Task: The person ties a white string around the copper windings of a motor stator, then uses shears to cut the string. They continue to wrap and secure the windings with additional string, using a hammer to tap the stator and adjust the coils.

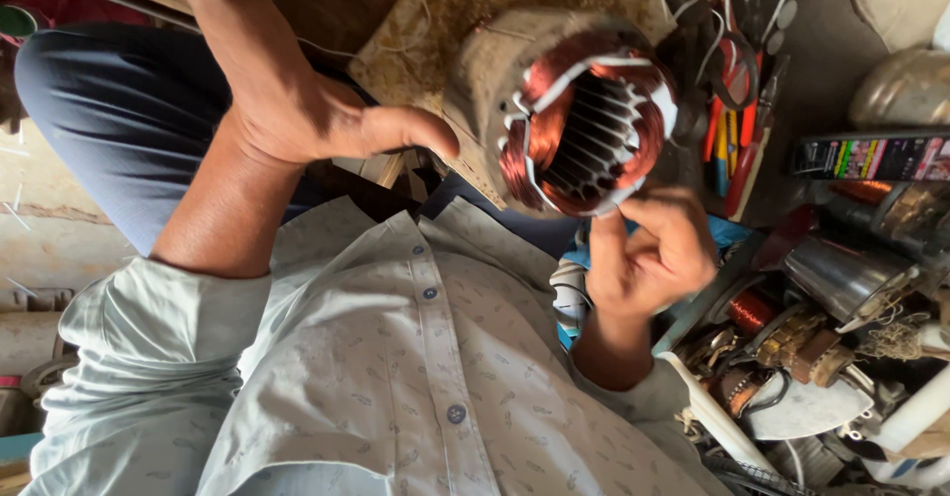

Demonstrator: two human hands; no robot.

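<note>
Your left hand (297, 110) grips with thumb outstretched (forearm bare); your right hand (648, 253) pinches, fingers curled upward.

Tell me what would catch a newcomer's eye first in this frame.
The motor stator at top centre stands out first: a dusty grey housing with bright copper windings around a slotted core. The left hand steadies its housing from the left side of the picture, while the right hand works at its lower edge with the fingertips. At right lies a heap of tools and parts, with red and orange screwdrivers beside the stator.
</note>
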